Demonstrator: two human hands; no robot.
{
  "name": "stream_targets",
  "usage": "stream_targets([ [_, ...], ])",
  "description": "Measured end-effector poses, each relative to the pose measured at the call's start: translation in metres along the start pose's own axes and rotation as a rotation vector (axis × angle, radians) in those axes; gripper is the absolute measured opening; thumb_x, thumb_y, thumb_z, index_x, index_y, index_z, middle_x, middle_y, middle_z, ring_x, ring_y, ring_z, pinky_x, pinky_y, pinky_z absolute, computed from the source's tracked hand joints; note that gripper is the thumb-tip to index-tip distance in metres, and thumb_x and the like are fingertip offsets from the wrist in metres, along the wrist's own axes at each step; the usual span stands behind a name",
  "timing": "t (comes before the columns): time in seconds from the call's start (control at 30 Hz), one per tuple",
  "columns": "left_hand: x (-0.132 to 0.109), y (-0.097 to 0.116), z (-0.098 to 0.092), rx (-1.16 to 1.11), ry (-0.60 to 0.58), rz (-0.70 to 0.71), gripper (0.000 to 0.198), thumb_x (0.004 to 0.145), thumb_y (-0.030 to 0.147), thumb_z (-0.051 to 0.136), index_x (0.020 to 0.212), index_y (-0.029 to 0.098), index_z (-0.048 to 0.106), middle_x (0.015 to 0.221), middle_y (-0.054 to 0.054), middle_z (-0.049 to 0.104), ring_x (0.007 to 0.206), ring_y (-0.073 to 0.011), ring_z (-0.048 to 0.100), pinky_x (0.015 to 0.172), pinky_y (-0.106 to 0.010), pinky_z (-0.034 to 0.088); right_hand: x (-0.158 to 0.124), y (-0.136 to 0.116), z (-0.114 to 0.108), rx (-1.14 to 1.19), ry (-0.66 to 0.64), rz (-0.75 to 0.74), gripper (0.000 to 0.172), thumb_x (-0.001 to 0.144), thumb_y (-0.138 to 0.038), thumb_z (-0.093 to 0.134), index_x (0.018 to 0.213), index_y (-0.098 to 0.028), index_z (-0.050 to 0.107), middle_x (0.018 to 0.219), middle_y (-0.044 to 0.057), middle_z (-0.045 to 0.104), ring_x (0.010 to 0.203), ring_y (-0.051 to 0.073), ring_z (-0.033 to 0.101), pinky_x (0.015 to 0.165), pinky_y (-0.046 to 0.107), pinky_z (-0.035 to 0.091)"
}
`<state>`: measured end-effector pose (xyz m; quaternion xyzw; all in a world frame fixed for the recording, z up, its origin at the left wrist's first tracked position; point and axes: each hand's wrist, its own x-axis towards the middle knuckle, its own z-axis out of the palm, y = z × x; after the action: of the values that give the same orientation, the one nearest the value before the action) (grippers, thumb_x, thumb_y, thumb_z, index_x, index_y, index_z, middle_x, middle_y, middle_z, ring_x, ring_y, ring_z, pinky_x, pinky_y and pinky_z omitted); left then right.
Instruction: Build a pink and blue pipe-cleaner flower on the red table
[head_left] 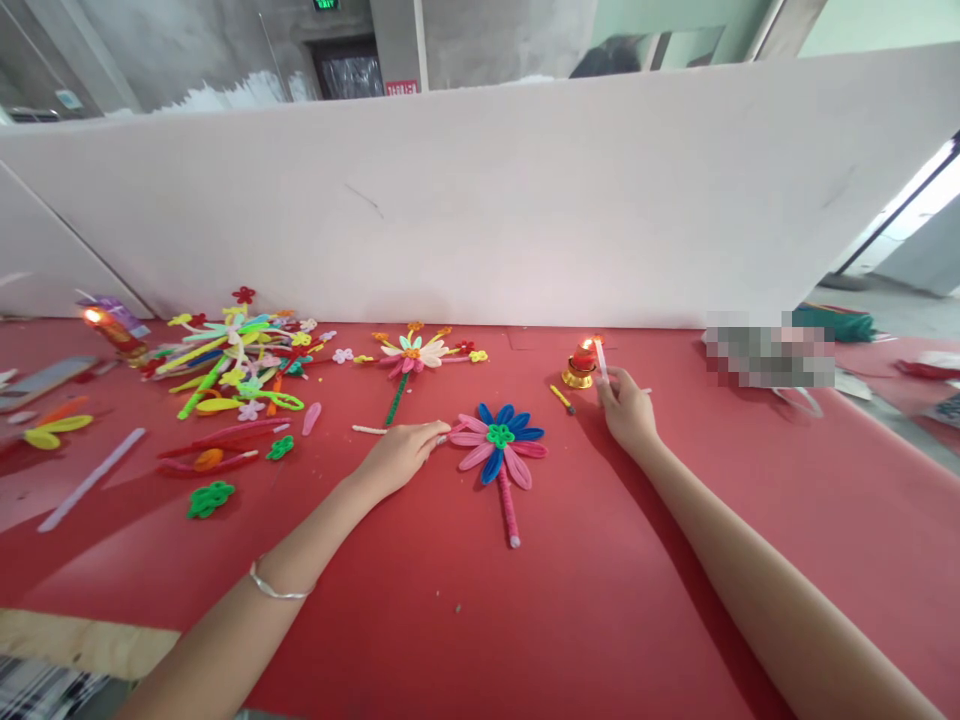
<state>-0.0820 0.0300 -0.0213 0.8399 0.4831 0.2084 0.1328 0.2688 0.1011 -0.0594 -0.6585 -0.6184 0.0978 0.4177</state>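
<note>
A pink and blue pipe-cleaner flower (501, 450) with a green centre and a pink stem lies on the red table (465, 620). My left hand (401, 452) rests beside its left petals, fingers closed on a pink petal tip. My right hand (626, 408) pinches a thin white and pink stick (601, 360), holding its tip at the flame of a small red candle (581, 362) in a gold holder. A short yellow piece (561, 398) lies just left of that hand.
A heap of coloured pipe-cleaner flowers (232, 365) lies at the back left, with another lit candle (112, 332). A finished flower (409, 355) and loose green pieces (210, 498) lie nearby. A white board (480, 200) walls the table's far edge.
</note>
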Motion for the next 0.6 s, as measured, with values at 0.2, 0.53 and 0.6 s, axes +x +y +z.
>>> stream_targets([
  [0.2, 0.0003, -0.0048, 0.0033, 0.022, 0.012, 0.021, 0.026, 0.089, 0.024, 0.041, 0.108, 0.023, 0.059, 0.108, -0.005, 0.066, 0.096, -0.0175, 0.062, 0.080, -0.026, 0.045, -0.0007, -0.0022, -0.0008, -0.014, -0.008, 0.025, 0.042, 0.085, -0.050, 0.034, 0.106, -0.020, 0.054, 0.064, 0.001, 0.061, 0.054, 0.017, 0.052, 0.056, 0.026, 0.033],
  [0.53, 0.0002, -0.0057, 0.0038, 0.051, 0.021, 0.038, 0.026, 0.089, 0.023, 0.041, 0.108, 0.022, 0.059, 0.111, -0.006, 0.065, 0.099, -0.0186, 0.062, 0.083, -0.028, 0.046, -0.0028, -0.0061, -0.0036, 0.004, -0.010, 0.067, 0.034, 0.082, -0.045, 0.041, 0.101, -0.020, 0.055, 0.059, 0.000, 0.060, 0.050, 0.016, 0.049, 0.054, 0.026, 0.032],
  [0.6, 0.0002, -0.0058, 0.0040, 0.053, 0.016, 0.044, 0.026, 0.090, 0.023, 0.041, 0.108, 0.022, 0.058, 0.111, -0.006, 0.065, 0.099, -0.0183, 0.062, 0.084, -0.028, 0.046, -0.0031, -0.0061, -0.0036, 0.003, -0.006, 0.069, 0.035, 0.082, -0.046, 0.041, 0.100, -0.020, 0.055, 0.060, 0.000, 0.060, 0.050, 0.015, 0.048, 0.054, 0.026, 0.032],
])
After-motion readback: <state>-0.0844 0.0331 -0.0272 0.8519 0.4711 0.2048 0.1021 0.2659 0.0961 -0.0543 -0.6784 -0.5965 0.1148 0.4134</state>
